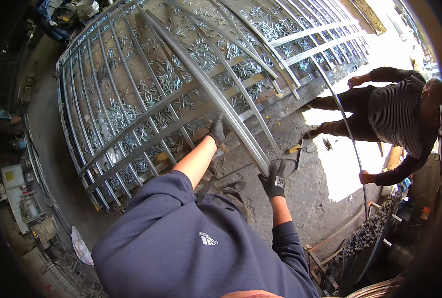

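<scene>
A long grey metal profile (pixel 215 94), with ridges along its length, slants from the far left of centre toward me. My left hand (pixel 217 130), in a dark glove, is closed at its left side, some of the fingers hidden behind it. Around the near end my right hand (pixel 273 182), also gloved, is closed. Beneath the profile lies a large grid frame of metal bars (pixel 131 116). Loose short metal pieces (pixel 169 79) are scattered between and under the bars.
To the right a person (pixel 392 116) holds a long thin metal bar (pixel 347 126) in one hand. A yellow-handled tool (pixel 294 149) lies near my right hand. At the lower right stands a stack of square tubes (pixel 365 238). Workshop clutter lines the left side.
</scene>
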Action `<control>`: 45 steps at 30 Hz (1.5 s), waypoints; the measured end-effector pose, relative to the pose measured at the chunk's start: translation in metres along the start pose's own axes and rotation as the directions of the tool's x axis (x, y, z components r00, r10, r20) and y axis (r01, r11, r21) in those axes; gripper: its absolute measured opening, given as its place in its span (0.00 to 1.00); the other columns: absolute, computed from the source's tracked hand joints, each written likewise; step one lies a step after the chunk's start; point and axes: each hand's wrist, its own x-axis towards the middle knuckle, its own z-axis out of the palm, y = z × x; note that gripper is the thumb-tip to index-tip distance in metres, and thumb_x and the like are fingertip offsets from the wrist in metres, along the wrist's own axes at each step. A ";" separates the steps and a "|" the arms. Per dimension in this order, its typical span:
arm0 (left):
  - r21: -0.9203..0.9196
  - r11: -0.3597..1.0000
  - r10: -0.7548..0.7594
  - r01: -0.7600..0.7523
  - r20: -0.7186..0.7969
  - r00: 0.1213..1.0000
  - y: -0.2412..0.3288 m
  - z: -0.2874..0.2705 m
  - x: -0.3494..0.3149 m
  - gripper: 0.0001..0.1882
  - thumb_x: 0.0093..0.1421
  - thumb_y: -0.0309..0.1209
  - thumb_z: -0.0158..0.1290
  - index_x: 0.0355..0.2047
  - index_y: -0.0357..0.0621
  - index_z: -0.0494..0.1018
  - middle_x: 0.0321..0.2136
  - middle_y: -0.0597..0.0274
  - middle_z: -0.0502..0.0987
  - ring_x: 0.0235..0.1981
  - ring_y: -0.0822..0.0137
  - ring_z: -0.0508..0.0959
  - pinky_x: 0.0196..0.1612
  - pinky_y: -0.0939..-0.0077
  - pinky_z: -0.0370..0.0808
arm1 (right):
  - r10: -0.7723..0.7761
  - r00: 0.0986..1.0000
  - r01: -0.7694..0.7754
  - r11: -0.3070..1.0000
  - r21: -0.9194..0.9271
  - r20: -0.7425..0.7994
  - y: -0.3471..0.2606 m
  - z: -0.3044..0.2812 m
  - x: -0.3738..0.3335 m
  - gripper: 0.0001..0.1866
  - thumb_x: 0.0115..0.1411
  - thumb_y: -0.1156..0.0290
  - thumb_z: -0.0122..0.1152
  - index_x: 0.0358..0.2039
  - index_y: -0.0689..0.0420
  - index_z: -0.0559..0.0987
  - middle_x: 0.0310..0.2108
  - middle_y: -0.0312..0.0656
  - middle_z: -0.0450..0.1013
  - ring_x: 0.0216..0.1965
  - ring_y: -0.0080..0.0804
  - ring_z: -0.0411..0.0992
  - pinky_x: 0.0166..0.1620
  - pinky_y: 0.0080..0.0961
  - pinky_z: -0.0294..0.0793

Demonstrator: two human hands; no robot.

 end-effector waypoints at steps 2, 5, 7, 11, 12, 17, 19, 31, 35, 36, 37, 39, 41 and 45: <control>-0.086 0.992 0.095 -0.089 0.060 0.994 0.005 0.000 0.007 0.21 0.60 0.54 0.55 0.39 0.51 0.75 0.28 0.63 0.79 0.30 0.65 0.80 0.36 0.65 0.79 | -0.100 0.993 0.098 0.994 -0.040 -0.056 -0.010 -0.001 -0.014 0.39 0.47 0.54 0.71 0.55 0.59 0.66 0.58 0.64 0.63 0.50 0.63 0.70 0.46 0.48 0.74; -0.091 0.995 0.053 -0.041 0.133 0.990 0.014 -0.009 0.005 0.22 0.62 0.53 0.51 0.36 0.45 0.75 0.30 0.58 0.80 0.35 0.61 0.81 0.38 0.61 0.81 | 0.067 0.982 -0.082 0.994 0.076 0.179 -0.025 -0.009 -0.034 0.38 0.47 0.52 0.70 0.54 0.57 0.66 0.42 0.58 0.75 0.42 0.56 0.75 0.41 0.48 0.75; -0.102 0.995 0.006 0.005 0.107 0.994 0.014 -0.014 0.001 0.21 0.63 0.50 0.51 0.36 0.43 0.75 0.31 0.58 0.80 0.36 0.61 0.81 0.38 0.61 0.81 | 0.129 0.943 -0.145 0.989 0.031 0.306 -0.033 -0.016 -0.042 0.36 0.48 0.49 0.68 0.53 0.54 0.67 0.41 0.56 0.76 0.40 0.56 0.76 0.40 0.48 0.75; -0.105 0.994 0.013 0.014 0.247 0.969 0.004 -0.018 -0.017 0.18 0.63 0.47 0.52 0.36 0.44 0.75 0.32 0.60 0.80 0.35 0.63 0.82 0.36 0.62 0.82 | 0.084 0.964 -0.101 0.993 0.054 0.252 -0.034 -0.026 -0.059 0.35 0.49 0.51 0.67 0.53 0.54 0.67 0.41 0.55 0.75 0.40 0.56 0.75 0.41 0.48 0.75; -0.122 0.992 -0.005 0.035 0.236 0.972 -0.002 -0.015 -0.023 0.16 0.63 0.46 0.52 0.36 0.44 0.75 0.32 0.59 0.80 0.34 0.62 0.82 0.36 0.62 0.82 | 0.058 0.970 -0.080 0.993 0.082 0.236 -0.030 -0.028 -0.064 0.35 0.49 0.51 0.67 0.53 0.54 0.67 0.41 0.55 0.75 0.40 0.56 0.75 0.41 0.48 0.75; -0.123 0.991 -0.018 0.058 0.306 0.952 -0.041 -0.008 -0.069 0.17 0.62 0.42 0.51 0.40 0.39 0.75 0.35 0.55 0.81 0.36 0.59 0.82 0.44 0.61 0.81 | -0.074 0.992 0.066 0.994 0.086 0.104 0.004 -0.034 -0.109 0.33 0.46 0.59 0.68 0.50 0.59 0.69 0.37 0.54 0.75 0.37 0.55 0.74 0.37 0.47 0.73; -0.134 0.987 -0.055 0.088 0.231 0.971 -0.051 -0.009 -0.086 0.14 0.61 0.38 0.53 0.40 0.39 0.75 0.35 0.56 0.81 0.36 0.60 0.82 0.43 0.62 0.80 | -0.022 0.989 -0.004 0.985 0.173 0.146 0.011 -0.029 -0.122 0.32 0.46 0.59 0.67 0.51 0.57 0.68 0.34 0.53 0.75 0.34 0.54 0.74 0.34 0.47 0.73; 0.034 0.961 0.274 -0.273 -0.022 0.961 0.188 -0.049 -0.003 0.13 0.61 0.40 0.54 0.40 0.46 0.73 0.30 0.57 0.80 0.32 0.58 0.82 0.36 0.59 0.81 | -0.162 0.947 0.072 0.949 0.308 0.277 -0.153 0.035 0.026 0.36 0.46 0.49 0.69 0.51 0.56 0.70 0.35 0.56 0.78 0.37 0.57 0.77 0.38 0.48 0.75; 0.016 0.961 0.277 -0.276 -0.075 0.958 0.245 -0.075 0.001 0.17 0.61 0.44 0.55 0.41 0.45 0.73 0.30 0.56 0.80 0.29 0.57 0.82 0.35 0.59 0.81 | -0.253 0.947 0.144 0.885 0.444 0.197 -0.211 0.064 0.058 0.45 0.45 0.51 0.70 0.60 0.61 0.64 0.46 0.61 0.74 0.47 0.58 0.74 0.49 0.44 0.73; 0.075 0.958 0.280 -0.276 -0.056 0.958 0.245 -0.082 -0.001 0.18 0.61 0.44 0.55 0.42 0.44 0.73 0.30 0.55 0.80 0.29 0.57 0.82 0.36 0.58 0.81 | -0.224 0.926 0.067 0.889 0.454 0.303 -0.217 0.071 0.062 0.46 0.46 0.52 0.70 0.61 0.61 0.61 0.49 0.61 0.72 0.50 0.58 0.72 0.51 0.44 0.72; 0.149 0.955 0.276 -0.258 -0.113 0.955 0.237 -0.092 -0.005 0.19 0.61 0.45 0.55 0.44 0.43 0.73 0.31 0.54 0.80 0.29 0.57 0.82 0.37 0.58 0.81 | -0.229 0.903 0.059 0.904 0.423 0.364 -0.224 0.078 0.064 0.46 0.46 0.51 0.70 0.60 0.60 0.62 0.48 0.61 0.72 0.51 0.58 0.71 0.51 0.44 0.72; 0.508 0.838 0.415 -0.200 -0.356 0.837 0.219 -0.104 -0.011 0.25 0.54 0.39 0.64 0.49 0.42 0.73 0.37 0.58 0.80 0.35 0.65 0.81 0.40 0.66 0.79 | -0.230 0.859 0.059 0.932 0.357 0.457 -0.235 0.087 0.072 0.46 0.46 0.50 0.71 0.60 0.60 0.62 0.48 0.61 0.71 0.51 0.57 0.71 0.52 0.44 0.71; 0.543 0.774 0.541 -0.326 -0.301 0.785 0.213 -0.114 -0.015 0.25 0.50 0.34 0.66 0.47 0.41 0.73 0.38 0.59 0.79 0.37 0.65 0.80 0.40 0.68 0.78 | -0.309 0.898 0.132 0.868 0.479 0.313 -0.226 0.076 0.078 0.36 0.49 0.52 0.69 0.53 0.59 0.68 0.48 0.60 0.71 0.50 0.57 0.71 0.51 0.44 0.72; 0.720 0.611 0.674 -0.328 -0.257 0.692 0.212 -0.129 -0.022 0.27 0.48 0.34 0.68 0.47 0.38 0.72 0.38 0.57 0.80 0.34 0.63 0.80 0.35 0.65 0.78 | -0.390 0.887 0.449 0.854 0.261 -0.249 -0.151 0.014 0.092 0.26 0.51 0.60 0.67 0.48 0.57 0.73 0.49 0.57 0.71 0.52 0.57 0.68 0.54 0.46 0.68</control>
